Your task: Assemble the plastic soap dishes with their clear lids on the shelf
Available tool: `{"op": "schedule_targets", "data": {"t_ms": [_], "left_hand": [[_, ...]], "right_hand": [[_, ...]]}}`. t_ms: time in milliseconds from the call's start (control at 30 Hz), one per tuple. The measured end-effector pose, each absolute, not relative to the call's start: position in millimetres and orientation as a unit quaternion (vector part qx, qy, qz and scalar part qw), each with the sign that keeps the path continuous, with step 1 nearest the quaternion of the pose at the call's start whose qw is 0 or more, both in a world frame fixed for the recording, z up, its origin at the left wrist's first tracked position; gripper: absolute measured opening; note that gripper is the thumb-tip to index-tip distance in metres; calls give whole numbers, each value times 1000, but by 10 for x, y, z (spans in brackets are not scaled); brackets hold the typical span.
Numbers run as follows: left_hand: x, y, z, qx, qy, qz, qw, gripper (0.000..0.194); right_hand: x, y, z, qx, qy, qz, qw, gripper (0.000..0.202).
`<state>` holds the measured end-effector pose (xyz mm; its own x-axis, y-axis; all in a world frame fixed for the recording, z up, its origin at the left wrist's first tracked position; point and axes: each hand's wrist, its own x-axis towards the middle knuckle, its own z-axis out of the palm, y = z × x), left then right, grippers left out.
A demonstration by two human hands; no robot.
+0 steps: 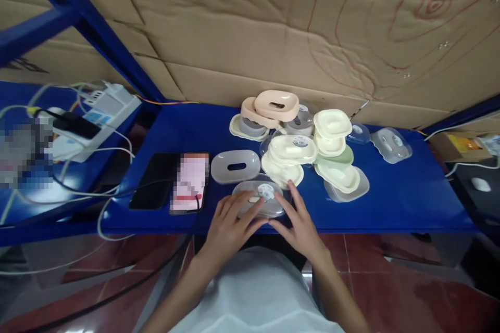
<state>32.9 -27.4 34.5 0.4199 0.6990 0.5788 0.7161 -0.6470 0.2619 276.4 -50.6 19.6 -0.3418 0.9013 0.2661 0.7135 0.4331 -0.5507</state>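
A clear oval plastic lid (269, 207) with a round white sticker lies at the front edge of the blue table. My left hand (234, 221) rests over its left side, fingers spread. On the right side, my right hand (296, 221) touches the lid with its fingers apart. Just behind sits a whitish oval tray (219, 167) with a slot in its middle. Cream oval trays (291, 151) are piled behind the lid, one with a sticker. What lies under the lid is partly covered by my fingers.
Peach trays (276, 105) and more cream pieces (332, 124) are heaped toward the cardboard wall (234, 26). A clear lid (391, 144) lies at right. Two phones (150, 182) lie at left with a cable across them. A white power strip (105, 106) stands beyond.
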Motion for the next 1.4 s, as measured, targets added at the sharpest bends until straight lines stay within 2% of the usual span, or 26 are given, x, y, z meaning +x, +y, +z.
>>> {"op": "schedule_targets", "data": {"t_ms": [100,267,400,533,767,900,1100,1233,1400], "left_hand": [[213,-326,231,-824,-448,-347,-16,55],[89,-319,200,-801,-459,-351,-152,72],[82,-328,200,-790,-462,-361,-178,68],[67,-359,137,-813,-445,-346,-144,70],[129,-387,108,-833,-413,-336,-149,70],[182,-360,189,-833,-404,-340,-163,65],[270,-350,197,-839,-396,-331,-169,61],[271,-356,137,-847,-384,-339,-139,57],[322,-351,173,-842,-392,-343,-144,51]], "right_hand": [[2758,-485,231,-487,-813,172,269,77],[2714,-446,299,-463,-830,161,265,72],[2682,-421,317,-433,-847,166,262,65],[2743,-428,287,-411,-853,183,266,63],[2909,-423,257,-408,-821,234,323,62],[3002,-437,263,-418,-831,211,300,64],[3160,-494,297,-421,-852,165,263,77],[3160,-554,256,-418,-864,130,250,73],[3179,-542,221,-436,-837,185,274,68]]}}
